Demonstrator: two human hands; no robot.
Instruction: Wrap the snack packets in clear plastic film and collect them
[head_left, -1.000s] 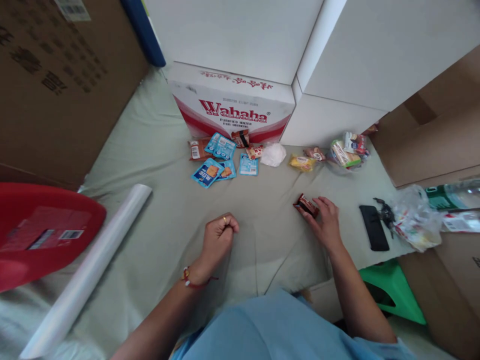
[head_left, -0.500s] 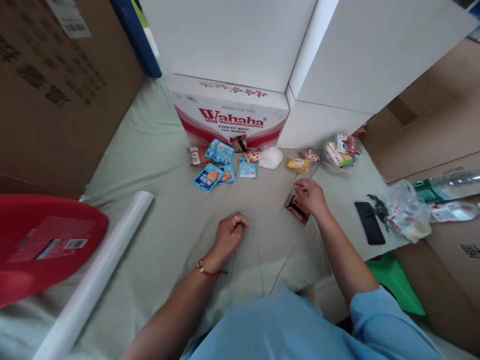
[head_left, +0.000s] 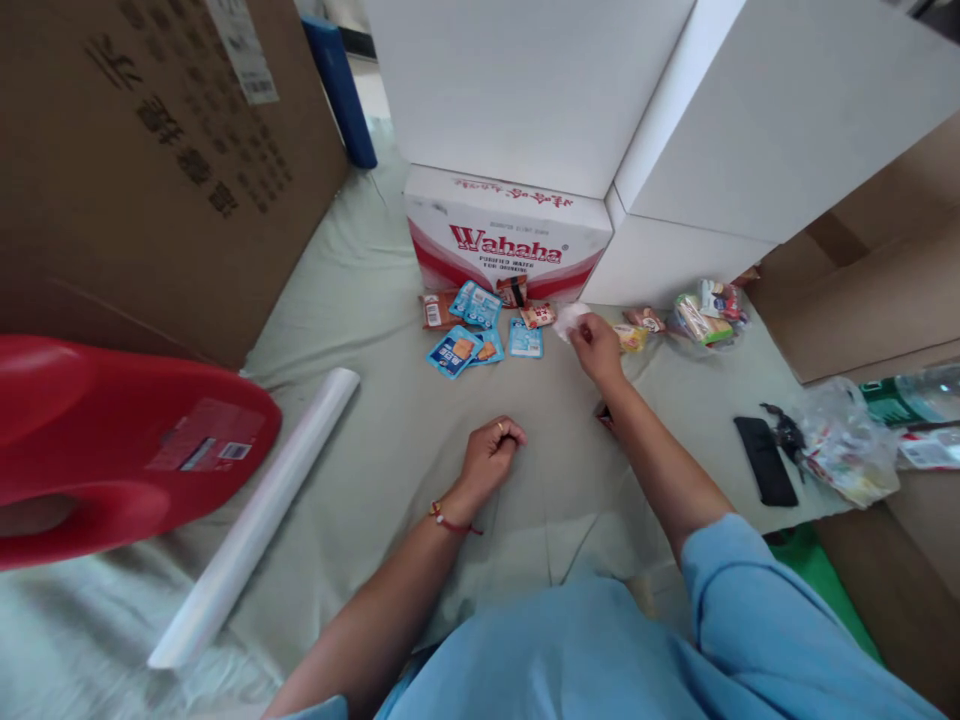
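My left hand (head_left: pixel 491 455) rests on the pale cloth, curled into a fist with nothing seen in it. My right hand (head_left: pixel 598 350) is at the white crumpled bag (head_left: pixel 568 321), overlapping it from the right; its fingers are bent together, and what they hold, if anything, is hidden. Left of it lie a small red-and-cream packet (head_left: pixel 538 315), a light blue packet (head_left: pixel 526 339), a brown-and-black packet (head_left: pixel 513 291) and several blue cracker packets (head_left: pixel 454 351). A yellow packet (head_left: pixel 631 338) peeks out right of the hand. Behind my right forearm, a dark packet (head_left: pixel 604 415) is mostly covered.
A Wahaha carton (head_left: pixel 510 235) stands against white cabinets (head_left: pixel 517 90). At right are a bag of snacks (head_left: pixel 709 315), a black phone (head_left: pixel 765 460) and a plastic bag (head_left: pixel 844 440). A white roll (head_left: pixel 262 520) and a red plastic object (head_left: pixel 142 440) lie at left.
My right hand has moved forward and left from the dark packet to the white crumpled bag. The left fist holds its place on the cloth. The view has shifted somewhat.
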